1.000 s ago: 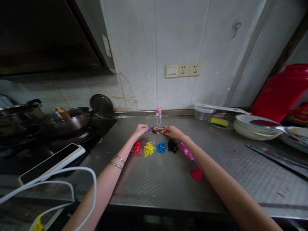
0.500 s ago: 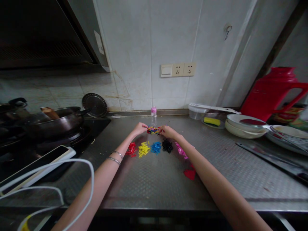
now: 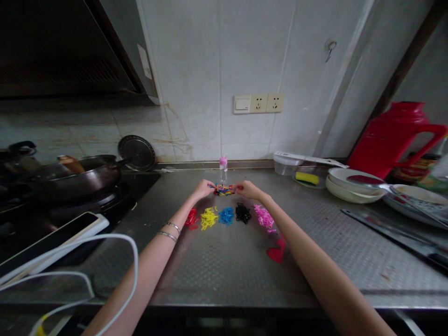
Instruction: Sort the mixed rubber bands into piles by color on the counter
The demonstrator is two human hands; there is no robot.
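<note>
A mixed pile of small coloured pieces (image 3: 224,190), perhaps little rubber bands, lies between my hands. My left hand (image 3: 204,188) is at the pile's left edge, fingertips pinched together. At its right edge, my right hand (image 3: 247,190) has its fingers pressed together too. Anything in either pinch is too small to make out. Nearer me are sorted heaps in a row: red (image 3: 192,218), yellow (image 3: 209,218), blue (image 3: 226,215), black (image 3: 242,213) and pink (image 3: 263,217). Behind the mixed pile stands a small clear bottle (image 3: 223,173) with a pink top.
A red heart-shaped piece (image 3: 276,253) lies by my right forearm. On the left are a pan (image 3: 80,179) on the stove and a white cable (image 3: 135,261). Bowls (image 3: 350,191), a yellow sponge (image 3: 307,178), a knife (image 3: 395,233) and a red thermos (image 3: 388,140) are right.
My right hand has shifted slightly right, away from the mixed pile's middle, and its forearm uncovers more of the pink heap. My left hand stays nearly in place.
</note>
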